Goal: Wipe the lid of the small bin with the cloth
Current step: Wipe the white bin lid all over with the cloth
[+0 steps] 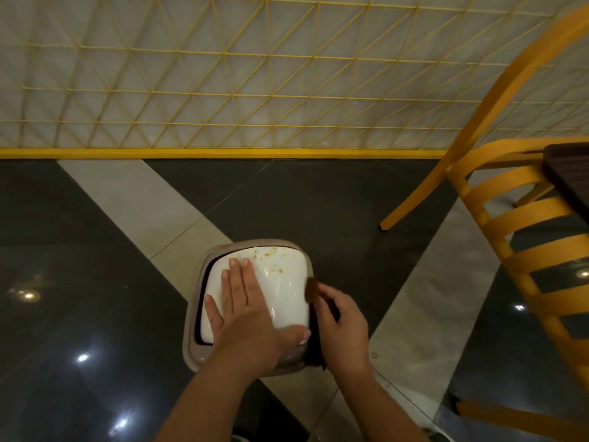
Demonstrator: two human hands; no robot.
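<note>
A small bin with a grey-brown rim (196,352) stands on the floor below me. Its white swing lid (283,282) carries orange-yellow specks near its far edge. My left hand (245,311) lies flat on the lid with its fingers spread, thumb at the lid's near right corner. My right hand (342,323) is at the bin's right edge, closed on a dark brown cloth (312,290). One end of the cloth sticks up beside the lid's right side; the rest hangs down past the rim under my hand.
A yellow wooden chair (522,224) stands to the right, with the corner of a dark table (570,173) above its seat. A wall panel with yellow lattice (223,90) runs across the back. The floor is glossy dark and light tile.
</note>
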